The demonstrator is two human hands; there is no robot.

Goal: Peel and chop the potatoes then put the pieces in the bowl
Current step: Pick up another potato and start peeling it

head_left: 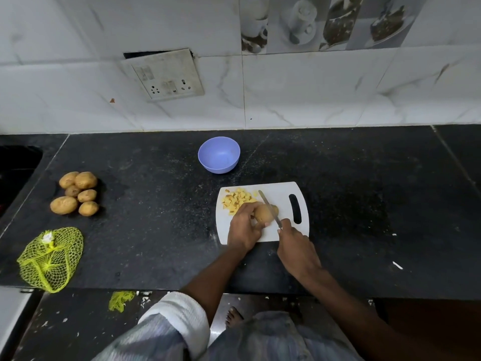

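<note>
Left hand curled over a potato on the cutting board, fingers wrapped round its near and left side, pinning it down. Right hand closed round the handle of a knife, blade laid across the top of the potato and angled toward the far left of the board. Potato brown and apparently with skin on where visible; partly hidden by the left hand.

Heap of yellow diced pieces on the far left part of the board, just beside the held potato, some touching the left hand's fingers. Board white, handle slot at its right end, lying near the middle of the bench, a little toward the front edge. Blue bowl upright toward the back edge, near the wall, apart from the board's far left corner; no pieces seen in it.

Six whole unpeeled potatoes clustered toward the left end of the bench, well apart from the board. Yellow-green net bag slumped at the front left, reaching the front edge.

Dark open surface between the potato cluster and the board, and a wide stretch to the right of the board out to the right end. A few small white scraps near the front right.
</note>
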